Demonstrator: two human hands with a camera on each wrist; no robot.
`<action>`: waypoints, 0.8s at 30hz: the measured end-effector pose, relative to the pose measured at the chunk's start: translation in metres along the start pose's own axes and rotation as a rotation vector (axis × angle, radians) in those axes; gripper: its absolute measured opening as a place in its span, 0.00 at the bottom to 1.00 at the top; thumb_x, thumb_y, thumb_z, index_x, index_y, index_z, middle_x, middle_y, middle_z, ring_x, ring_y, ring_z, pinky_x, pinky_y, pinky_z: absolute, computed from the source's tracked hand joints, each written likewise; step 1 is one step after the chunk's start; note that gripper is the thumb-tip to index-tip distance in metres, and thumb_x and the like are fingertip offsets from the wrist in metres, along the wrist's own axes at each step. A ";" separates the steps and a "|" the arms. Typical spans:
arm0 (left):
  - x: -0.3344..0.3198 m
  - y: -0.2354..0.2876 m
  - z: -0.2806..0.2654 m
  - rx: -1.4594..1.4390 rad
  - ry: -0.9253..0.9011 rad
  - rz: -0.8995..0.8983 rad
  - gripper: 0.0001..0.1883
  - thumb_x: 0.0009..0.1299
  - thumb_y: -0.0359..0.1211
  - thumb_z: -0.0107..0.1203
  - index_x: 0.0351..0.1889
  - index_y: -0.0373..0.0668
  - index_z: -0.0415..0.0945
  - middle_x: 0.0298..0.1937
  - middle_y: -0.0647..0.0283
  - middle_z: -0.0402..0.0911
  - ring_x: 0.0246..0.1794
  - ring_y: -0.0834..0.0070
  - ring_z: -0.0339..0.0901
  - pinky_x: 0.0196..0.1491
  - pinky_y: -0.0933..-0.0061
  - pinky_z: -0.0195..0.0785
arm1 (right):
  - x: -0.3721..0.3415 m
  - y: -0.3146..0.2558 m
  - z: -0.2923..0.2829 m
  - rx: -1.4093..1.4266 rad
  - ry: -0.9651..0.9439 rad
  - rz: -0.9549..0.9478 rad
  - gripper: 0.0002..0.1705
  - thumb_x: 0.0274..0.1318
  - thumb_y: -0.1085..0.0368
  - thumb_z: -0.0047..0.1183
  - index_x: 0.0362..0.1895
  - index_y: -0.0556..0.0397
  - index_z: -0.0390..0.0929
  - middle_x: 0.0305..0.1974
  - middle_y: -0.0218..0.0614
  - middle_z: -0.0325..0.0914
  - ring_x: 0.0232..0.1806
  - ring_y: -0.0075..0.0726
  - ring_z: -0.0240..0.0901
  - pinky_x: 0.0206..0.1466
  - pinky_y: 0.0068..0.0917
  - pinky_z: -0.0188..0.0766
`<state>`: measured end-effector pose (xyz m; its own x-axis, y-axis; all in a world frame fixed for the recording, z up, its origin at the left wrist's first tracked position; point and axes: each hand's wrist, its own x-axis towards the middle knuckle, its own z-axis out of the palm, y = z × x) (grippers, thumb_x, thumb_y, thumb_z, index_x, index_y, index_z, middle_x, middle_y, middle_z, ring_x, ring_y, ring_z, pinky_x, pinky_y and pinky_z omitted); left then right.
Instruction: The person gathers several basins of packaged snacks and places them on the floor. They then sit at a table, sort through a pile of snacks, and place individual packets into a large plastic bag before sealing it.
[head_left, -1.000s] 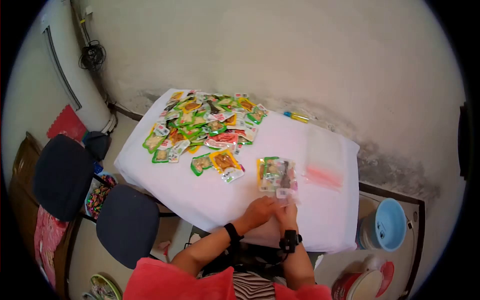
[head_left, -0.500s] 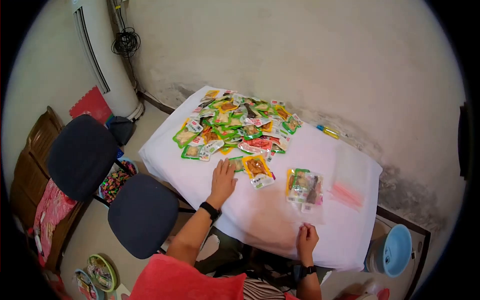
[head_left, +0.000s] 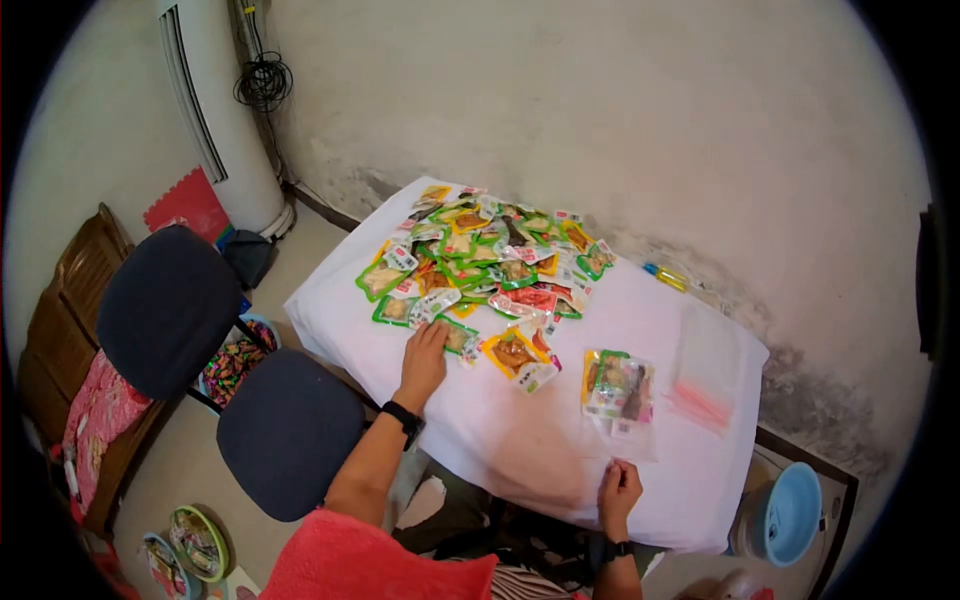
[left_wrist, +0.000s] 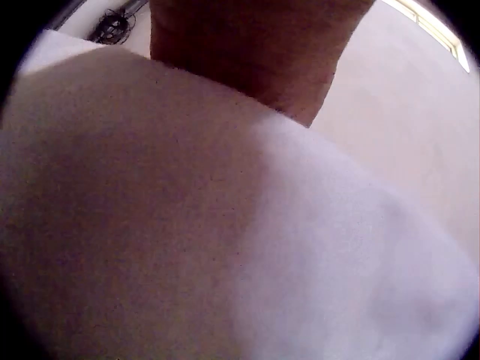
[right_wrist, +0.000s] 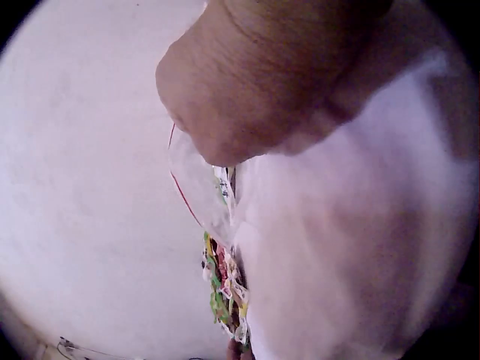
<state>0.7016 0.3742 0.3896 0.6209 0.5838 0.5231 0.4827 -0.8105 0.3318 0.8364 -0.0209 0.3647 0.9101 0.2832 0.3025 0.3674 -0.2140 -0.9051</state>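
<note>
Small green-edged plastic food packet point(head_left: 461, 338): flat on the white-cloth-covered worktop point(head_left: 680, 500), left of its middle; long axis seems to run roughly along the near edge
Left hand point(head_left: 424, 355): nearer of the two hands to this packet, reaching in from the near edge, fingertips touching the end towards the left edge; cannot tell whether they pinch it or merely rest on it
Flat clear plastic bag with packets inside point(head_left: 638, 440): across from the green-edged packet towards the right edge, roughly parallel to the near edge; its own long axis runs from far edge to near edge
Right hand point(head_left: 620, 488): beside the near edge, fingers curled, pinching the bag's near end; well apart from the green-edged packet
Orange-bordered packet with brown food point(head_left: 514, 352): on the straight way between green-edged packet and bag, just beside the former
Colourful packet heap point(head_left: 490, 250): beyond the left hand, towards the far left corner
</note>
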 end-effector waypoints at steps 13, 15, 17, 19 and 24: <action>0.018 -0.079 0.010 0.054 0.157 -0.122 0.22 0.59 0.22 0.49 0.54 0.35 0.70 0.54 0.46 0.70 0.57 0.49 0.65 0.60 0.58 0.59 | -0.001 0.005 0.000 -0.112 0.065 -0.151 0.03 0.53 0.72 0.52 0.32 0.59 0.76 0.26 0.41 0.75 0.22 0.31 0.68 0.28 0.24 0.67; 0.019 -0.077 0.002 0.112 0.170 -0.141 0.23 0.58 0.21 0.50 0.54 0.41 0.72 0.56 0.48 0.69 0.57 0.52 0.65 0.60 0.59 0.60 | -0.001 0.002 0.000 -0.139 0.064 -0.131 0.04 0.55 0.72 0.52 0.32 0.60 0.76 0.26 0.34 0.74 0.24 0.21 0.66 0.29 0.17 0.65; 0.020 -0.076 -0.005 0.086 0.113 -0.239 0.25 0.57 0.21 0.52 0.55 0.46 0.72 0.58 0.51 0.68 0.58 0.54 0.65 0.60 0.60 0.60 | -0.002 0.002 0.001 -0.131 0.070 -0.101 0.03 0.54 0.72 0.52 0.32 0.59 0.76 0.26 0.35 0.74 0.24 0.20 0.66 0.29 0.17 0.65; 0.021 -0.072 -0.010 0.084 0.090 -0.260 0.24 0.58 0.21 0.51 0.55 0.45 0.72 0.58 0.52 0.68 0.59 0.55 0.64 0.60 0.62 0.60 | -0.001 -0.001 0.000 -0.110 0.057 -0.082 0.03 0.54 0.72 0.52 0.32 0.59 0.76 0.26 0.35 0.75 0.24 0.20 0.66 0.28 0.17 0.65; 0.017 -0.077 -0.009 0.030 0.100 -0.309 0.25 0.57 0.19 0.48 0.54 0.45 0.74 0.59 0.53 0.69 0.59 0.56 0.64 0.62 0.63 0.59 | -0.002 -0.001 -0.002 -0.126 0.027 -0.081 0.05 0.53 0.71 0.54 0.34 0.58 0.77 0.27 0.40 0.76 0.22 0.33 0.70 0.28 0.23 0.67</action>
<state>0.6695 0.4458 0.3799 0.3793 0.7934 0.4762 0.6578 -0.5931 0.4642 0.8342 -0.0231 0.3654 0.8806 0.2798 0.3823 0.4595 -0.3076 -0.8332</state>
